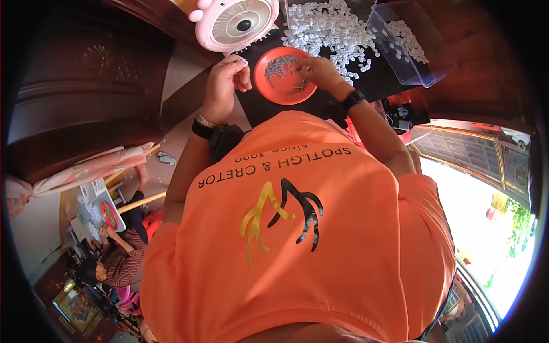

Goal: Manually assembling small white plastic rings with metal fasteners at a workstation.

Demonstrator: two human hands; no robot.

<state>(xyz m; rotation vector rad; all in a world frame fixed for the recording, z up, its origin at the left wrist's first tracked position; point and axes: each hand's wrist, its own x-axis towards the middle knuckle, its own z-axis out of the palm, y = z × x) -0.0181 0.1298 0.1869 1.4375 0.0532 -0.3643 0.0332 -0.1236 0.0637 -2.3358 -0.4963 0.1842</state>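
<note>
A round red plate sits on the dark table, with a heap of thin grey metal nails in it. My right hand is over the plate's right side, thumb and fingertips pinched together at the nails. What lies between those fingertips is too small to make out. Just left of the plate, my left hand is raised with its fingers curled. Between its thumb and forefinger shows a small white plastic piece, like those piled beyond the plate.
Beyond the plate spreads a pile of small white plastic pieces. A clear plastic bin holding more stands at the right. A pink fan stands at the back left. Another person sits at a small table on the left.
</note>
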